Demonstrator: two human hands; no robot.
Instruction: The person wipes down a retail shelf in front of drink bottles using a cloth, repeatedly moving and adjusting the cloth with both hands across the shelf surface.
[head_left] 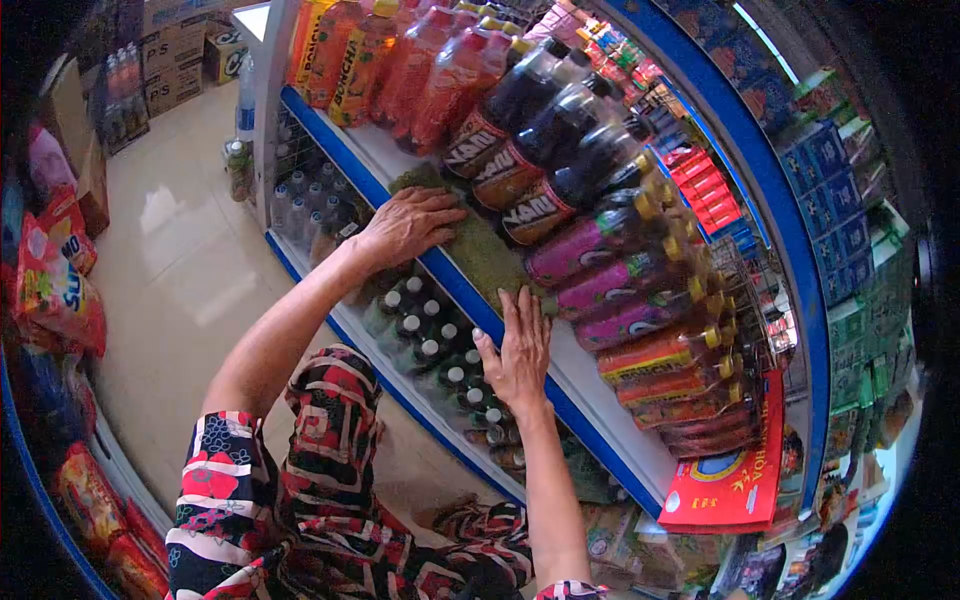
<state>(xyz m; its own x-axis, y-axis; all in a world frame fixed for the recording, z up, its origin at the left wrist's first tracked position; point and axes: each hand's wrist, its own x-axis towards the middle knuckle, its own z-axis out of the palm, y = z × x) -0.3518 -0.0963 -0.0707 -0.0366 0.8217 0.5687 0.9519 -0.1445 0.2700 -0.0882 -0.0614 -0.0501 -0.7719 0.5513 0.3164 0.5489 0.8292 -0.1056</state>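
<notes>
A greenish cloth [480,250] lies along the white shelf [590,375] behind its blue front edge. My left hand [412,222] rests flat on the cloth's upper end, fingers extended. At the cloth's lower end, my right hand [518,345] lies with its fingertips on the cloth and its thumb apart, over the blue edge. Just behind the cloth stand dark bottles [500,180] with brown labels and bottles with purple labels [590,285]. Orange bottles [350,70] are near the shelf's upper left end.
White-capped bottles [430,345] fill the lower shelf under my hands. A red box [720,490] sits at the shelf's right end. Red detergent bags [60,280] are at the far left, beyond the tiled floor [165,230]. Cartons [172,60] stand at the back.
</notes>
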